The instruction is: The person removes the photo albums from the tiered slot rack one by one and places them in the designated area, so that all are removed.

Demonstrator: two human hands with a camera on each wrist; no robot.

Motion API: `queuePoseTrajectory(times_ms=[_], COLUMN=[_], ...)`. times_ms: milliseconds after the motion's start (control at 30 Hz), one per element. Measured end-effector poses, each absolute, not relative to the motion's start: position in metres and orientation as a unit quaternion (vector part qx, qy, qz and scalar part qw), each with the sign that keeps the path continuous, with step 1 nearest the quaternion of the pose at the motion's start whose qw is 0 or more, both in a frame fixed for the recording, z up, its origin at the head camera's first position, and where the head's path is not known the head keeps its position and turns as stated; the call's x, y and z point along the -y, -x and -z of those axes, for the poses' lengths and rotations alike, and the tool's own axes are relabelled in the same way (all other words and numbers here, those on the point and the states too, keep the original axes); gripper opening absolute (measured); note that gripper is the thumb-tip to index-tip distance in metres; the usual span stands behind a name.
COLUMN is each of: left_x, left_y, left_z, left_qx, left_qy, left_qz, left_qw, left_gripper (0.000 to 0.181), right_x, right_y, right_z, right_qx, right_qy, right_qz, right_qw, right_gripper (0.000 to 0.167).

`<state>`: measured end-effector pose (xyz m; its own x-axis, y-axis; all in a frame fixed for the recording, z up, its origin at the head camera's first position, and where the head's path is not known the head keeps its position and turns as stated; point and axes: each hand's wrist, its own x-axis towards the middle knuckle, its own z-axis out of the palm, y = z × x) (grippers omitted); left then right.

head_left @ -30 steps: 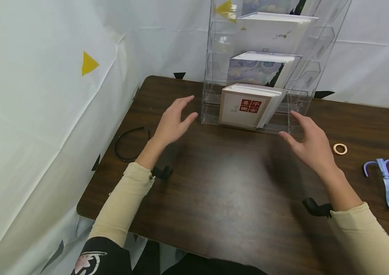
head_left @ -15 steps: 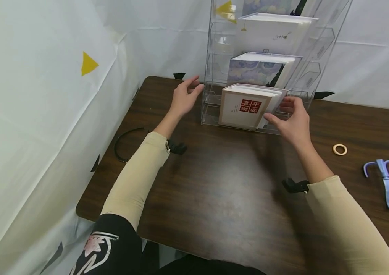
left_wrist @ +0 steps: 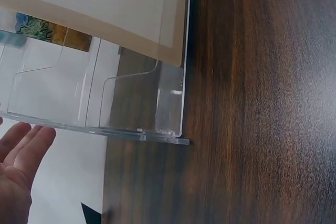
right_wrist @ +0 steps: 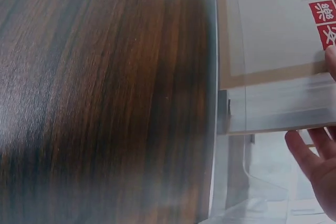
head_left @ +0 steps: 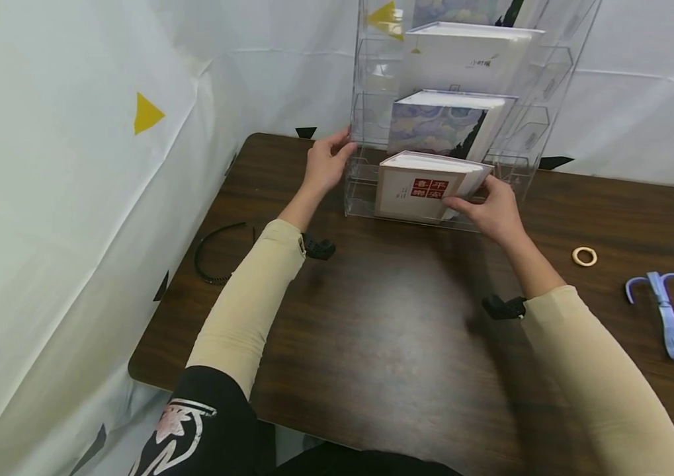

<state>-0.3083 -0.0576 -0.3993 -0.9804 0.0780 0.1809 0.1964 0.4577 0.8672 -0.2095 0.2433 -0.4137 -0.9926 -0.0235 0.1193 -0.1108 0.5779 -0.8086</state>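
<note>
A clear acrylic rack (head_left: pixel 362 192) stands at the back of the table with books on its tiers. In its lowest tier sits a beige-bordered book (head_left: pixel 399 192) with a red square of characters on the cover. My right hand (head_left: pixel 494 210) grips this book at its right side, thumb on the front cover and fingers behind, as the right wrist view also shows. At the rack's left edge is my left hand (head_left: pixel 326 164), its fingertips against the clear side panel; in the left wrist view those fingers (left_wrist: pixel 34 150) are extended and hold no book.
Higher tiers hold a purple-blue patterned book (head_left: pixel 432 129) and a white book (head_left: pixel 456 63). A black headband (head_left: pixel 202 258) lies left on the table. To the right are a wooden ring (head_left: pixel 584 256) and a lilac ribbon-like item (head_left: pixel 669 317).
My right hand has moved left to the lowest book and taken hold of it; the book now tilts slightly. My left hand has moved up and right to the rack's side.
</note>
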Motion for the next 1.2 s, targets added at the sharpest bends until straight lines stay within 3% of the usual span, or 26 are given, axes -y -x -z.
queuePoseTrajectory(times_ms=[233,700,1067,1200], left_x=[0.056,0.053,0.054,0.054], left_y=[0.311,0.31,0.307,0.307], left_z=[0.401,0.403,0.398,0.398], left_qx=[0.854,0.876,0.88,0.881], left_qy=[0.065,0.057,0.061,0.061], left_qz=[0.513,0.476,0.47,0.468], left_qw=[0.05,0.048,0.038,0.038], left_gripper=[0.044,0.045,0.045,0.045], right_x=[-0.242,-0.245,-0.265,-0.284], right_y=[0.216,0.209,0.171,0.142], right_z=[0.415,0.412,0.372,0.364], right_qx=[0.874,0.868,0.83,0.808], right_qy=[-0.032,-0.053,-0.083,-0.053], right_qz=[-0.483,-0.487,-0.526,-0.563], right_qw=[0.039,0.083,0.166,0.165], right_gripper=[0.048,0.041,0.039,0.043])
